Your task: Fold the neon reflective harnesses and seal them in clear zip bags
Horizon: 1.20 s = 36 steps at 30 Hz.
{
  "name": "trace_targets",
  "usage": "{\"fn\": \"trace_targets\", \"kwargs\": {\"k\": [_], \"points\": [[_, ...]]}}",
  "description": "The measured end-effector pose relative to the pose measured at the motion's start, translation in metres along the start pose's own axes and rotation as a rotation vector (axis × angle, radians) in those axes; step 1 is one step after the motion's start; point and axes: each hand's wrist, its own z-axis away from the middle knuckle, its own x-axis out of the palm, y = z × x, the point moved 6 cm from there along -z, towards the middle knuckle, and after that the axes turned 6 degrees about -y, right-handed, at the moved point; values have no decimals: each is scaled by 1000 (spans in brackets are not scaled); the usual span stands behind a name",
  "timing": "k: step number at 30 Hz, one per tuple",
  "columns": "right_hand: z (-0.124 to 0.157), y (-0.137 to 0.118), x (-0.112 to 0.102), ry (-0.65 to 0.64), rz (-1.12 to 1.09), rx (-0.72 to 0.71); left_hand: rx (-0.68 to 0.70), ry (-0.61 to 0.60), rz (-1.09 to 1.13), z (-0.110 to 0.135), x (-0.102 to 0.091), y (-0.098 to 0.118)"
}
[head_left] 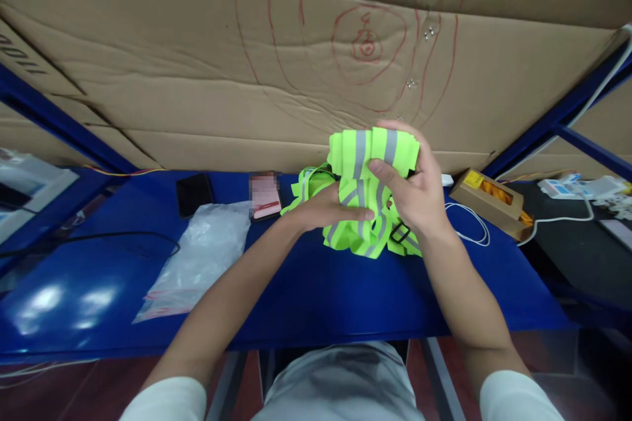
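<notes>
A fluorescent yellow-green reflective safety vest (359,151) with grey stripes is bunched in folds above the blue table. My right hand (422,191) is closed on its upper folds, the thumb pressed across the front and the fingers behind. Lower down, my left hand (320,208) grips the hanging part, its thumb over the cloth; its other fingers are hidden behind the fabric. More of the same yellow-green material lies behind and below the hands, with a black buckle (401,233) at its right. I cannot tell whether it is all one piece.
On the blue table (296,302), a clear plastic bag (202,256) lies left, near a black phone-like object (194,195) and a partly blurred pink item (265,197). An open cardboard box (488,204) and white cable (474,223) sit right. Marked cardboard (197,66) stands behind.
</notes>
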Motion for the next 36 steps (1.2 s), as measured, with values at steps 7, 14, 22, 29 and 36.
{"fn": "trace_targets", "kwargs": {"k": [7, 14, 22, 29, 36], "points": [[0, 2, 7, -13, 52, -3, 31, 100, -63, 1, -10, 1], [-1, -6, -3, -41, 28, -72, -3, 83, 296, -3, 15, -5], [-5, -3, -13, -260, 115, -318, 35, -48, 511, 9, 14, 13], [0, -12, -9, -581, 130, -210, -3, 23, 523, 11, 2, 10], [2, 5, -37, -578, -100, 104, -88, 18, 334, 15, 6, 10]]}}
